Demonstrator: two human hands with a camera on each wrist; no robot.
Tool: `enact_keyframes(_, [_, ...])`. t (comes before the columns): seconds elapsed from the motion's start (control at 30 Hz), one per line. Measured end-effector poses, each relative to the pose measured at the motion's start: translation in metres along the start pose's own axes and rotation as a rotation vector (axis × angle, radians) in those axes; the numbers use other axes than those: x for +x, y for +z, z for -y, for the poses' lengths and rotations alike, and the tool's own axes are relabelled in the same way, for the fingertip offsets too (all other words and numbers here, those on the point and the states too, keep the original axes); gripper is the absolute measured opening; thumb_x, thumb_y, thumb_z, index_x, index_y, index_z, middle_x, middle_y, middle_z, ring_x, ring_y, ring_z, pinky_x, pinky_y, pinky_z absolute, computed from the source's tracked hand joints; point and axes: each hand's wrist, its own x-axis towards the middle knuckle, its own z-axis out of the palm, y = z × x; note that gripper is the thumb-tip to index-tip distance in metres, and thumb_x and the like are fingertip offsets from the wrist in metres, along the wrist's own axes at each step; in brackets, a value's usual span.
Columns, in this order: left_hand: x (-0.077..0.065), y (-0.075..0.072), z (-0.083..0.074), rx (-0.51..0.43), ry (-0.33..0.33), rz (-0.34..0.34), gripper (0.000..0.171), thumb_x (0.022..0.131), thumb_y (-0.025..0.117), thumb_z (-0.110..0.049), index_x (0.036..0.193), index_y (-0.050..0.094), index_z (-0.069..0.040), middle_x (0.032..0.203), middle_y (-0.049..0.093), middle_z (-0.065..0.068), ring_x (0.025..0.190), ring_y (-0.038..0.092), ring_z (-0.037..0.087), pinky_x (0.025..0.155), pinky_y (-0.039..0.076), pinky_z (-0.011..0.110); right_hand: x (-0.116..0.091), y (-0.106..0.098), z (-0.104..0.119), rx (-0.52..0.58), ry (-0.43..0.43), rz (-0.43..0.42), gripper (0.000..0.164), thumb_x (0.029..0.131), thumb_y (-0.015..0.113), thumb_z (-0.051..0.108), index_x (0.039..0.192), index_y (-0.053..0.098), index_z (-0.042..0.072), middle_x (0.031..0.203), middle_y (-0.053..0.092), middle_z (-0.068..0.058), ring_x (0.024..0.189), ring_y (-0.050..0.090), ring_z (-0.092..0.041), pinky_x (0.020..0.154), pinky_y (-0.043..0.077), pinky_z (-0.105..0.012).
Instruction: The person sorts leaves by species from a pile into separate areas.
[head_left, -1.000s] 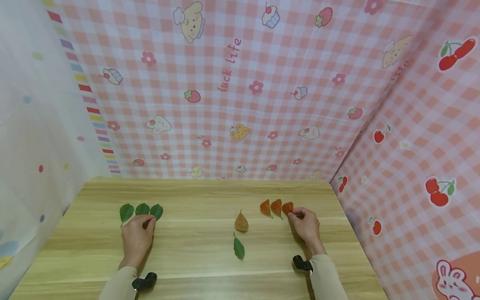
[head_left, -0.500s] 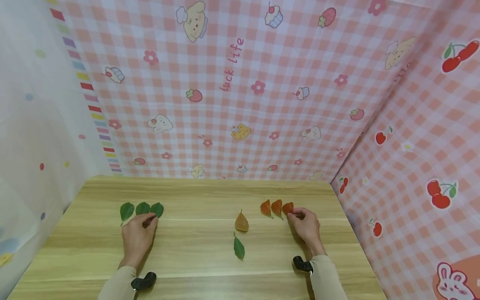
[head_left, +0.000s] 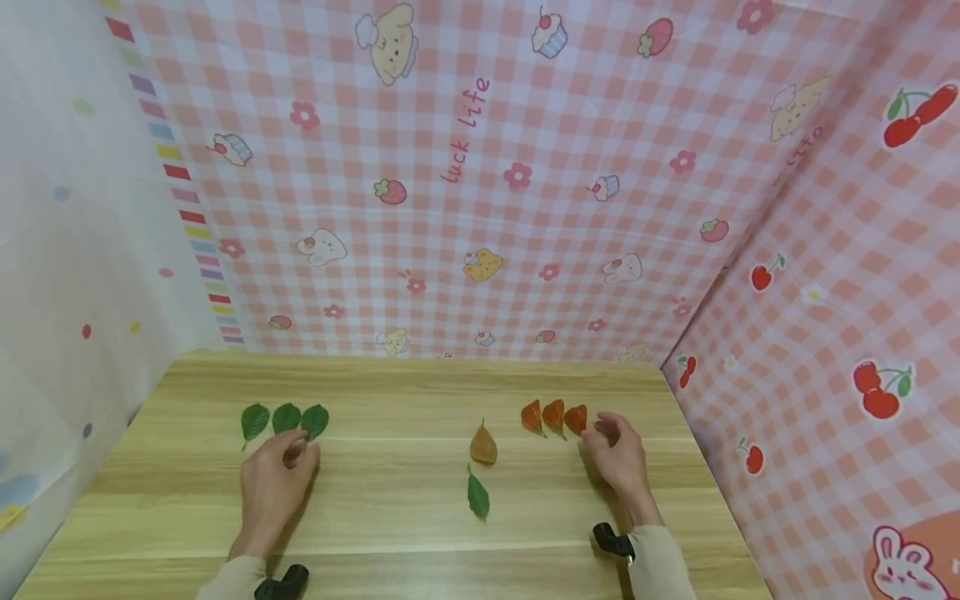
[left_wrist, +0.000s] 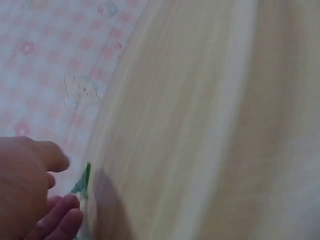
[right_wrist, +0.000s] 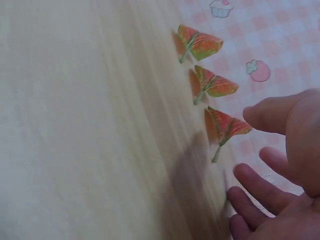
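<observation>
In the head view, a row of 3 green leaves (head_left: 287, 418) lies at the left. My left hand (head_left: 277, 479) hovers at the near side of the rightmost one, thumb and fingers parted with nothing held. A bit of green leaf (left_wrist: 84, 185) shows past those fingers in the left wrist view. At the right lie 3 orange-red leaves (head_left: 553, 417) in a row. My right hand (head_left: 618, 462) is just beside the rightmost orange-red leaf (right_wrist: 225, 127); the right wrist view shows its thumb and fingers spread apart and holding nothing.
A yellow-brown leaf (head_left: 483, 446) and a narrow green leaf (head_left: 477, 496) lie mid-table, one before the other. The wooden table (head_left: 390, 517) meets a pink checked cloth wall (head_left: 450, 225) at the back. Another cloth wall (head_left: 825, 333) stands at the right.
Both hands have loosened and drawn slightly back from the outer leaves they were touching. The right hand has also shifted a little to the right. The leaves stay in their rows.
</observation>
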Motion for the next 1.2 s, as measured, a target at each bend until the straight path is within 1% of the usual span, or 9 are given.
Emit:
enact_keyframes(0.17, [-0.011,-0.003,-0.019,-0.034,0.053,-0.063,0.018,0.089,0.086,0.003,0.107,0.084,0.006,0.092,0.085,0.022,0.074,0.081,0.035,0.069,0.055,0.012,-0.011,0.001,0.002,0.023,-0.052,-0.078,0.051,0.110,0.073,0.015,0.155,0.058,-0.003,0.154,0.064,-0.030,0.145,0.058,-0.046,0.120,0.048,-0.060])
enact_keyframes(0.27, [-0.017,0.002,-0.035,-0.054,0.095,-0.058,0.020,0.087,0.087,0.003,0.107,0.084,0.006,0.095,0.085,0.022,0.076,0.082,0.036,0.071,0.065,0.027,-0.018,0.007,0.010,0.049,-0.106,-0.143,0.045,0.109,0.074,0.011,0.150,0.062,-0.004,0.152,0.066,-0.028,0.144,0.059,-0.044,0.120,0.046,-0.057])
enact_keyframes(0.37, [-0.024,0.009,-0.053,-0.063,0.151,-0.026,0.024,0.084,0.091,0.003,0.108,0.084,0.004,0.098,0.086,0.021,0.080,0.082,0.036,0.072,0.068,0.047,-0.026,0.016,0.024,0.066,-0.197,-0.192,0.040,0.105,0.078,0.006,0.142,0.068,-0.005,0.143,0.073,-0.027,0.137,0.065,-0.041,0.115,0.049,-0.045])
enact_keyframes(0.43, [-0.030,0.015,-0.064,-0.076,0.191,0.003,0.026,0.083,0.093,0.003,0.108,0.084,0.004,0.099,0.086,0.020,0.083,0.083,0.034,0.073,0.069,0.052,-0.030,0.023,0.034,0.072,-0.258,-0.193,0.037,0.103,0.080,0.003,0.138,0.070,-0.006,0.137,0.076,-0.027,0.130,0.068,-0.042,0.109,0.052,-0.038])
enact_keyframes(0.5, [-0.037,0.021,-0.074,-0.085,0.221,0.040,0.027,0.083,0.095,0.002,0.108,0.084,0.002,0.101,0.086,0.018,0.086,0.083,0.031,0.076,0.069,0.053,-0.034,0.030,0.044,0.076,-0.301,-0.174,0.037,0.101,0.082,0.002,0.136,0.072,-0.004,0.132,0.078,-0.026,0.124,0.069,-0.043,0.104,0.054,-0.033])
enact_keyframes(0.6, [-0.047,0.030,-0.088,-0.105,0.229,0.111,0.029,0.084,0.096,-0.002,0.111,0.085,0.000,0.105,0.087,0.014,0.091,0.083,0.027,0.079,0.069,0.048,-0.039,0.040,0.054,0.080,-0.342,-0.104,0.039,0.100,0.083,0.002,0.137,0.072,-0.002,0.130,0.078,-0.025,0.122,0.070,-0.045,0.102,0.057,-0.039])
enact_keyframes(0.73, [-0.058,0.042,-0.104,-0.128,0.185,0.217,0.030,0.087,0.096,-0.008,0.114,0.085,-0.003,0.110,0.087,0.009,0.096,0.082,0.023,0.085,0.068,0.045,-0.043,0.054,0.062,0.058,-0.383,0.006,0.038,0.101,0.084,0.005,0.137,0.072,0.000,0.130,0.079,-0.024,0.119,0.073,-0.042,0.097,0.061,-0.046])
enact_keyframes(0.97, [-0.070,0.064,-0.125,-0.173,0.111,0.390,0.030,0.094,0.093,-0.018,0.120,0.084,-0.005,0.115,0.087,0.007,0.106,0.082,0.022,0.096,0.068,0.047,-0.045,0.079,0.069,0.002,-0.404,0.125,0.029,0.104,0.082,0.008,0.132,0.075,0.002,0.125,0.080,-0.020,0.107,0.075,-0.031,0.087,0.062,-0.029])
enact_keyframes(1.2, [-0.072,0.085,-0.135,-0.178,0.085,0.429,0.031,0.094,0.093,-0.024,0.117,0.084,-0.006,0.103,0.085,0.002,0.099,0.081,0.019,0.096,0.066,0.046,-0.040,0.099,0.078,-0.021,-0.367,0.210,0.028,0.105,0.080,0.009,0.131,0.075,-0.001,0.118,0.079,-0.018,0.094,0.072,-0.022,0.074,0.057,-0.022])
